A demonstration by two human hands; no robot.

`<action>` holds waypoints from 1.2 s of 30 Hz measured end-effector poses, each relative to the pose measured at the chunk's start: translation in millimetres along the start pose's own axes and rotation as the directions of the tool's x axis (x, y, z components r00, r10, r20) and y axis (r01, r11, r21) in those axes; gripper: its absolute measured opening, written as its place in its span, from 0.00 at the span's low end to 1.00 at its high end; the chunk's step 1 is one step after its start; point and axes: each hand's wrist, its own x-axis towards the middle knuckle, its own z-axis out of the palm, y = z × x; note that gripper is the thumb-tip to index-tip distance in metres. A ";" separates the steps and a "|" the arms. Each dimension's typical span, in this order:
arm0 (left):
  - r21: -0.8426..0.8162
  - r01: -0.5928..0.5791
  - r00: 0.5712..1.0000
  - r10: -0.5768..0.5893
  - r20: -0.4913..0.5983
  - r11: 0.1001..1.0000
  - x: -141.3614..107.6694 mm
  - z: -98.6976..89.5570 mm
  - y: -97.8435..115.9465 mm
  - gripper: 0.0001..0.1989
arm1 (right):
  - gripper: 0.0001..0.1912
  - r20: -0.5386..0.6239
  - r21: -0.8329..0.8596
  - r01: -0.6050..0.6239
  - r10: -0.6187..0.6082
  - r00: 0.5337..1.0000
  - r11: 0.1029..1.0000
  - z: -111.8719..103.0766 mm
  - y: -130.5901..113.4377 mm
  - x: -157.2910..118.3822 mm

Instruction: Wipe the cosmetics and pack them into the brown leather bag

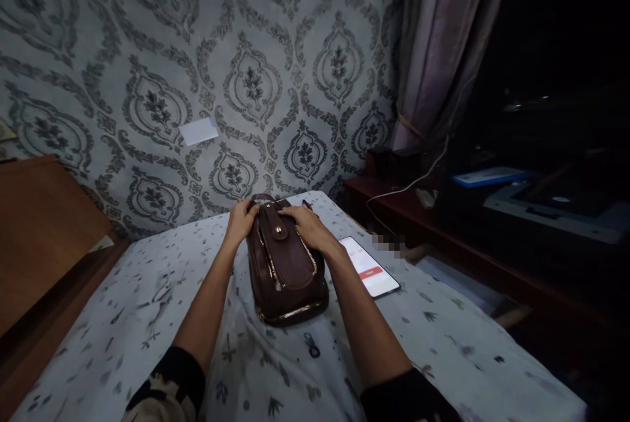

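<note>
A dark brown bag (290, 258) with gold zippers and a snapped strap lies on a white patterned cloth (187, 277). Around its far left corner, my left hand (241, 218) has its fingers curled on the edge near the strap's top. My right hand (306, 225) rests over the far right side, fingers bent onto the bag beside the strap. The fingertips of both hands press on the bag, a short gap apart. To the right of my right forearm lies a phone (371, 271) with a lit white screen and a red bar.
Patterned wallpaper with a white card (198, 131) rises behind the cloth. On the left stands a brown wooden panel (49, 232). At the right are a dark red shelf (418, 212), a white cable (418, 179), a curtain (433, 48) and a blue-edged object (492, 176).
</note>
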 end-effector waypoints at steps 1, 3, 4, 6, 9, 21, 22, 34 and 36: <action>-0.004 -0.001 1.000 0.001 -0.005 1.000 -1.3 0.6 0.3 0.10 | 0.26 -0.004 0.002 -0.002 0.002 1.000 1.000 0.2 0.6 0.1; -0.007 -0.002 1.000 0.002 -0.019 1.000 -3.7 1.8 1.3 0.10 | 0.26 -0.009 0.008 -0.004 0.004 1.000 1.000 0.6 1.5 0.2; -0.007 -0.001 1.000 0.001 -0.026 1.000 -4.6 2.2 1.9 0.10 | 0.27 -0.009 0.011 -0.003 0.003 1.000 1.000 0.7 1.7 0.2; -0.003 0.004 0.999 -0.004 -0.043 1.000 -6.0 2.7 3.2 0.09 | 0.27 -0.005 0.015 -0.003 0.003 1.000 1.000 0.6 1.6 -0.1; 0.008 0.009 0.998 -0.009 -0.062 1.000 -7.1 2.3 5.2 0.09 | 0.28 0.000 0.010 -0.014 0.014 1.000 1.000 0.3 0.7 -0.5; -0.049 0.022 0.997 -0.026 -0.077 0.999 -10.9 1.6 6.6 0.10 | 0.26 -0.022 0.010 0.009 -0.009 1.000 1.000 3.4 6.5 2.3; -0.054 0.027 0.996 -0.031 -0.081 0.998 -11.5 1.3 6.6 0.10 | 0.26 -0.021 0.010 0.007 -0.007 1.000 1.000 3.2 6.1 1.8; -0.169 0.018 0.996 -0.033 -0.084 0.985 -18.9 1.4 9.0 0.11 | 0.26 0.002 0.002 -0.026 0.026 1.000 1.000 -2.4 -3.1 -0.2; -0.186 0.010 0.996 -0.026 -0.082 0.982 -19.5 1.4 7.9 0.11 | 0.27 -0.001 0.006 -0.023 0.023 1.000 1.000 -3.2 -3.6 -0.6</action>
